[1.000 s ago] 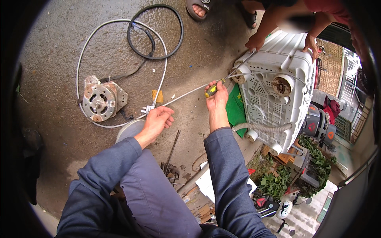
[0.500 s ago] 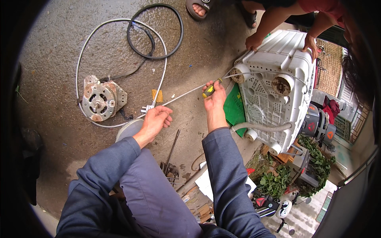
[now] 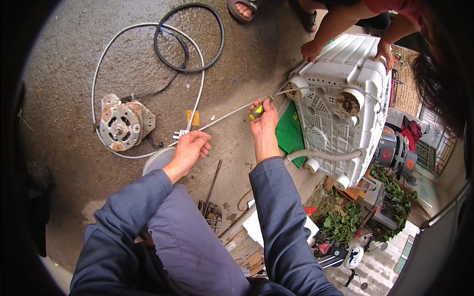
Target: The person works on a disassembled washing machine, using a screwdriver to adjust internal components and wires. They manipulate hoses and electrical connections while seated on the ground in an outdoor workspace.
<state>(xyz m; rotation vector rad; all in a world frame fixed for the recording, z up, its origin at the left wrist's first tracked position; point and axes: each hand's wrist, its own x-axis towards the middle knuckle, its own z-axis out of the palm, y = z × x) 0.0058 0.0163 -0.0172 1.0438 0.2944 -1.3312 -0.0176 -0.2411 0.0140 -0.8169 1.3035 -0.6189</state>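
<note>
My right hand grips a screwdriver by its yellow and dark handle, its shaft pointing toward the white plastic base of a washing machine. The machine lies tipped over, with round feet and a grey corrugated drain hose facing me. A grey power cord stretches from the base past my right hand toward my left. My left hand hovers beside the cord and its plug, fingers loosely bent and apart, with nothing visible in them.
Another person's hands steady the machine from the far side. On the wet ground at left lie a rusty motor and a black belt ring. A green sheet sits under the machine. Metal rods lie near my knee.
Hands and screwdriver hold nearly the same pose. The whole view has shifted slightly, and the other person's head has tilted a little lower.
</note>
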